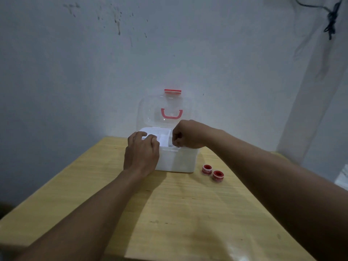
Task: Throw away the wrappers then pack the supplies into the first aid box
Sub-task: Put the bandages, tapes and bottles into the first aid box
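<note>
The white first aid box (180,161) stands at the far end of the table, its clear lid (150,110) with a pink handle standing upright against the wall. A white inner tray (163,136) sits in the top of the box. My left hand (141,155) lies over the box's front left corner, fingers curled onto the tray. My right hand (188,134) hovers over the right side, fingertips pinched together at the box's front rim. Whether they hold anything small is unclear. Two red and white tape rolls (212,172) lie on the table right of the box.
The yellow wooden table (169,213) reaches from me to the grey wall, with its left and right edges in view. A dark cable (331,17) hangs on the wall at the upper right. Something pale (343,178) shows past the table's right edge.
</note>
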